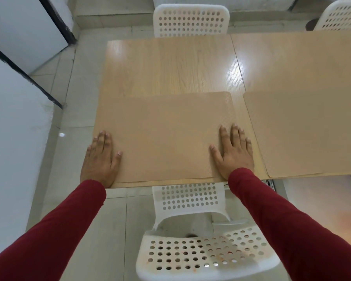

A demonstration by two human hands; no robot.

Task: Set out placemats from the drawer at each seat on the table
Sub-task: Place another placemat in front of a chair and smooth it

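Head camera looks down on a tan placemat (164, 136) that lies flat on the wooden table (170, 65), in front of the near white perforated chair (190, 250). Its long axis runs left to right, along the near table edge. The left hand (98, 159) presses flat on the left end and the right hand (233, 151) on the right end, palms down, fingers straight and a little spread, gripping nothing. A second placemat (304, 134) already lies just beside, to the right. The far side, before the opposite chair (190, 20), has no mat, so I judge this mat needs only a small squaring to the edge.
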